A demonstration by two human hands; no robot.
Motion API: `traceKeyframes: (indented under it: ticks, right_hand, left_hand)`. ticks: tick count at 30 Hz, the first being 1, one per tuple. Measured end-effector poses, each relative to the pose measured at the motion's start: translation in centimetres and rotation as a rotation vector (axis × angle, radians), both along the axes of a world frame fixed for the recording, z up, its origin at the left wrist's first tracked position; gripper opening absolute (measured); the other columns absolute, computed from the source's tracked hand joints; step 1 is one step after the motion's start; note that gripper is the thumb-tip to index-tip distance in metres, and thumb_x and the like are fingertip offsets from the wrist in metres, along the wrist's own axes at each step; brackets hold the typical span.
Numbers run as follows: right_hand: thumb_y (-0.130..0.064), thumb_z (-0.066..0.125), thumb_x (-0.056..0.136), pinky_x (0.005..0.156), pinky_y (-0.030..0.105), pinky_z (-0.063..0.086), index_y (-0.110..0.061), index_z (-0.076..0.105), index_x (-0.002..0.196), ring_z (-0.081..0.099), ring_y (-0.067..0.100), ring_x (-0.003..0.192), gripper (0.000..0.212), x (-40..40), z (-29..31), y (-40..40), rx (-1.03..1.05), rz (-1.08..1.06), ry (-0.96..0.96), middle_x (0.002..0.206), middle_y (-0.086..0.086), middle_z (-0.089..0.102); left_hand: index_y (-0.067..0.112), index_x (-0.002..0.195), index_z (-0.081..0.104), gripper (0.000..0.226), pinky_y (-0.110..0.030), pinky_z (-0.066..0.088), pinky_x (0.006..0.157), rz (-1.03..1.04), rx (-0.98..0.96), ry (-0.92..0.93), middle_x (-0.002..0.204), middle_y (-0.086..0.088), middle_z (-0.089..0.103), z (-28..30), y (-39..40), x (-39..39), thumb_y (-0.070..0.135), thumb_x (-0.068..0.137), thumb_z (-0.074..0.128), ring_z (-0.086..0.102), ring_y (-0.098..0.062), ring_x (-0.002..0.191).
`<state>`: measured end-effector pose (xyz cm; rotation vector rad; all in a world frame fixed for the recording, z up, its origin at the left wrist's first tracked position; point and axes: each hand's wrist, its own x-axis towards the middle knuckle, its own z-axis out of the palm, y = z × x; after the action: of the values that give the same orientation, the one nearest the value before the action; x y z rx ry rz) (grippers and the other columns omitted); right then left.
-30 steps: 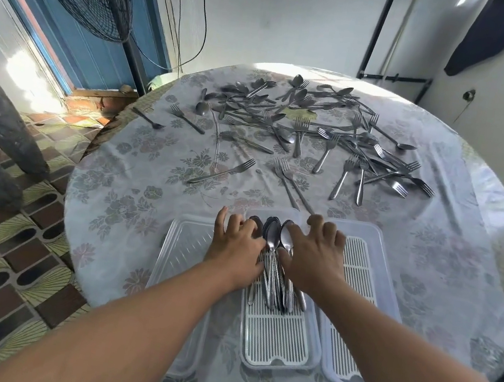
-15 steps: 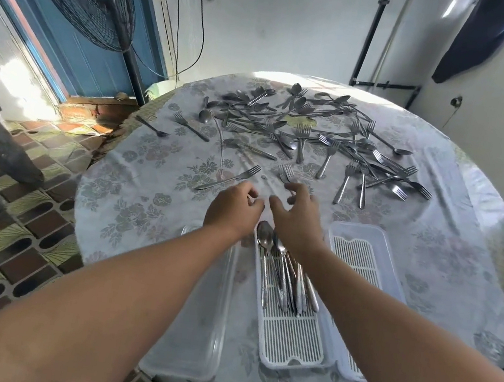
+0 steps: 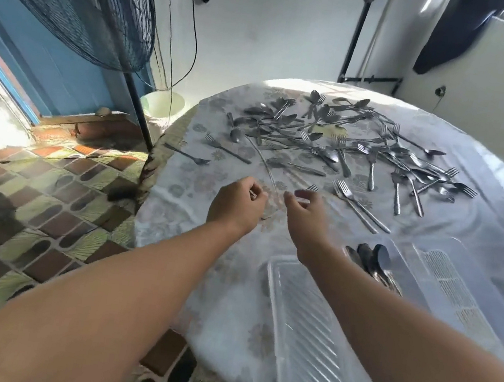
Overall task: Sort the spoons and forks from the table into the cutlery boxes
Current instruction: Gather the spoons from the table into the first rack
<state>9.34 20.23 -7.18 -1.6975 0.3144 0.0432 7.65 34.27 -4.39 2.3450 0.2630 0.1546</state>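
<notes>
— So which step is this?
— A fetch, I'd judge. Low right, the clear cutlery box (image 3: 314,338) lies bare beside the one holding spoons (image 3: 370,261).
— And the hands?
— Mid-frame, left hand (image 3: 237,205) curled, its grip seemingly pinching something small; I cannot tell what. Right hand (image 3: 305,217) loosely apart over a fork (image 3: 311,187), partly hidden. Next: pick one.
— Beyond?
— The tangled cutlery heap (image 3: 348,143) on the tabletop (image 3: 231,285).

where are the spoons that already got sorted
In the head view, the sorted spoons lie bunched in the middle cutlery box at lower right, just right of the right forearm and nearer the person than the loose cutlery pile.
</notes>
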Motion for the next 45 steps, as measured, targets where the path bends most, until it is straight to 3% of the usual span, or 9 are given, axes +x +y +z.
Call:
traceKeyframes:
  ticks: [6,10,18,27,31,34,40,43,45]
  right_hand:
    - [-0.036,0.067,0.097,0.055,0.025,0.045,-0.021,0.062,0.107,0.063,0.012,0.070,0.019,1.2,0.2,4.0,-0.056,-0.040,0.005,0.090,-0.004,0.068]
    - [-0.037,0.067,0.097,0.053,0.025,0.044,-0.021,0.064,0.108,0.064,0.016,0.074,0.019,4.4,0.1,5.0,-0.065,-0.064,0.018,0.095,-0.001,0.071]
    - [-0.040,0.068,0.097,0.046,0.023,0.041,-0.024,0.065,0.106,0.054,0.007,0.054,0.018,11.7,-0.5,6.9,-0.098,-0.035,0.011,0.088,-0.004,0.072]
    - [-0.039,0.068,0.096,0.062,0.031,0.048,-0.028,0.067,0.104,0.066,0.016,0.076,0.014,19.1,-3.2,9.0,-0.153,-0.089,0.025,0.090,-0.005,0.073]
    - [-0.034,0.069,0.095,0.061,0.021,0.043,-0.025,0.067,0.099,0.064,0.011,0.074,0.011,23.2,-3.9,11.5,-0.228,-0.142,0.008,0.082,-0.008,0.071]
    - [-0.032,0.069,0.096,0.064,0.022,0.043,-0.020,0.069,0.106,0.063,0.010,0.076,0.015,26.2,-4.1,13.2,-0.291,-0.180,0.007,0.085,-0.011,0.068]
    - [-0.029,0.069,0.094,0.089,0.036,0.053,-0.021,0.064,0.117,0.067,0.019,0.099,0.025,31.5,-5.9,15.0,-0.543,-0.103,0.048,0.106,-0.006,0.070]
    - [-0.025,0.066,0.094,0.087,0.038,0.051,-0.021,0.059,0.124,0.064,0.025,0.106,0.031,33.5,-6.8,15.6,-0.694,-0.011,0.078,0.117,0.002,0.068]
    - [-0.021,0.063,0.091,0.078,0.038,0.048,-0.019,0.055,0.122,0.061,0.032,0.103,0.032,34.4,-7.5,16.0,-0.790,0.026,0.099,0.116,0.008,0.065]
  left_hand:
    - [0.020,0.089,0.067,0.018,-0.033,0.053,0.071,-0.052,0.001,0.020,0.079,0.005,0.067,-0.1,4.9,3.4,0.035,0.095,0.059,0.063,-0.021,0.079]
    - [0.020,0.088,0.066,0.019,-0.033,0.052,0.071,-0.100,0.030,0.070,0.081,0.005,0.067,-0.6,5.6,6.2,0.035,0.096,0.057,0.063,-0.022,0.080]
    - [0.020,0.094,0.066,0.018,-0.034,0.053,0.077,-0.107,0.071,0.082,0.091,0.000,0.072,-0.4,6.7,14.6,0.036,0.096,0.057,0.064,-0.026,0.088]
    - [0.023,0.094,0.060,0.014,-0.044,0.057,0.079,-0.256,0.206,0.126,0.100,-0.005,0.067,-3.1,9.7,25.1,0.029,0.096,0.048,0.063,-0.030,0.091]
    - [0.022,0.103,0.064,0.017,-0.043,0.054,0.084,-0.346,0.283,0.102,0.107,-0.006,0.067,-4.4,11.5,30.2,0.025,0.097,0.049,0.058,-0.031,0.103]
    - [0.022,0.116,0.063,0.024,-0.043,0.049,0.091,-0.451,0.377,0.097,0.122,-0.007,0.061,-5.2,13.0,33.2,0.019,0.098,0.048,0.050,-0.031,0.116]
    - [0.024,0.134,0.051,0.042,-0.044,0.042,0.098,-0.696,0.770,0.134,0.136,-0.007,0.052,-6.4,15.6,38.0,0.015,0.093,0.059,0.040,-0.033,0.130]
    - [0.026,0.142,0.043,0.055,-0.043,0.040,0.102,-0.796,0.911,0.117,0.139,-0.005,0.050,-7.7,16.5,39.9,0.012,0.091,0.059,0.039,-0.034,0.132]
    - [0.030,0.142,0.043,0.059,-0.043,0.039,0.103,-0.822,0.933,0.086,0.137,-0.003,0.051,-8.5,16.8,40.8,0.009,0.089,0.060,0.041,-0.033,0.130]
